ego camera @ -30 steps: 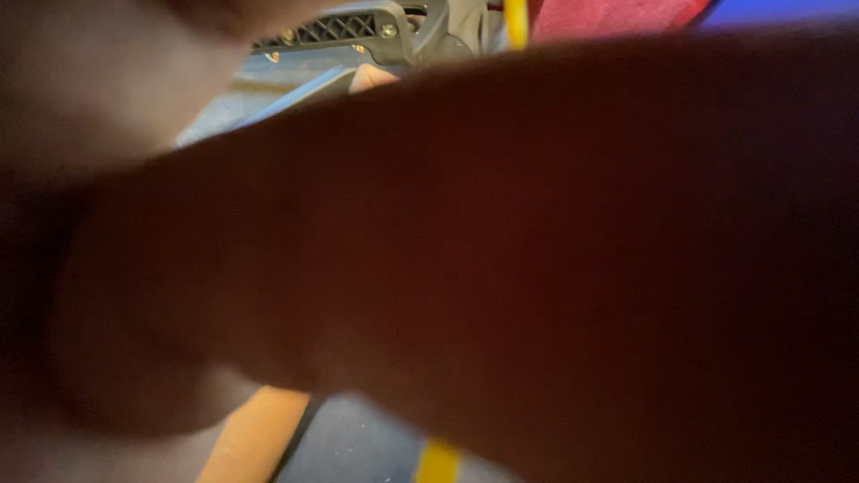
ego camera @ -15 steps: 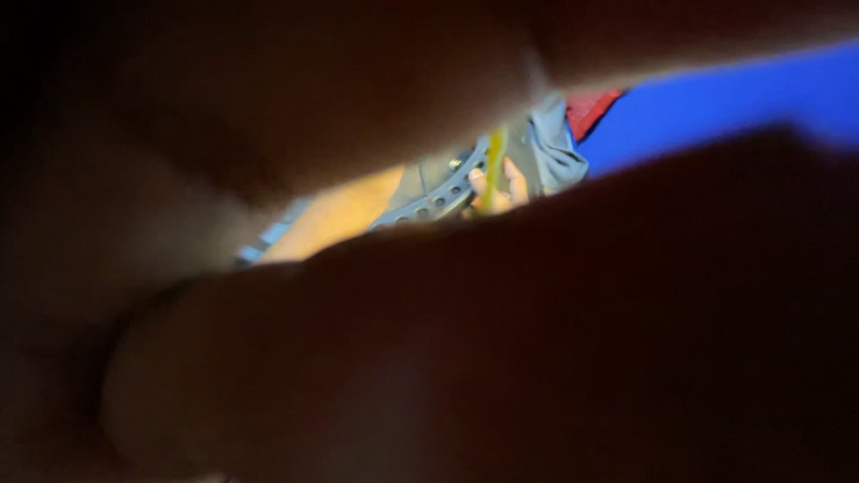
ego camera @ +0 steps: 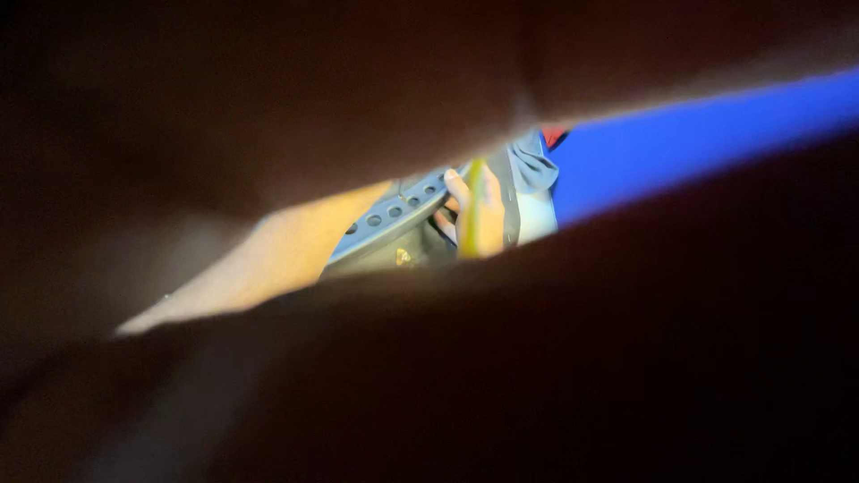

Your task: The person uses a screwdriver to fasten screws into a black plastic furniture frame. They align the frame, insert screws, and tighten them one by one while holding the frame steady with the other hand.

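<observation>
gap narrower, dark blur [ego camera: 429,394] blocking, grey perforated part [ego camera: 389,215], blue surface [ego camera: 680,143]

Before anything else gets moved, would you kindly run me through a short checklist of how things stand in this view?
1. Camera view clear: not ok; something dark and blurred close to the lens covers most of the picture.
2. A hand in sight: ok, through the gap, though which hand cannot be told.
3. Grip: the hand lies against a yellow-green strip; whether it is clasped, cannot tell.
4. Grey part with a row of holes: ok, visible beside the hand.
5. Blue surface behind: visible; what rests on it, cannot tell.
</observation>
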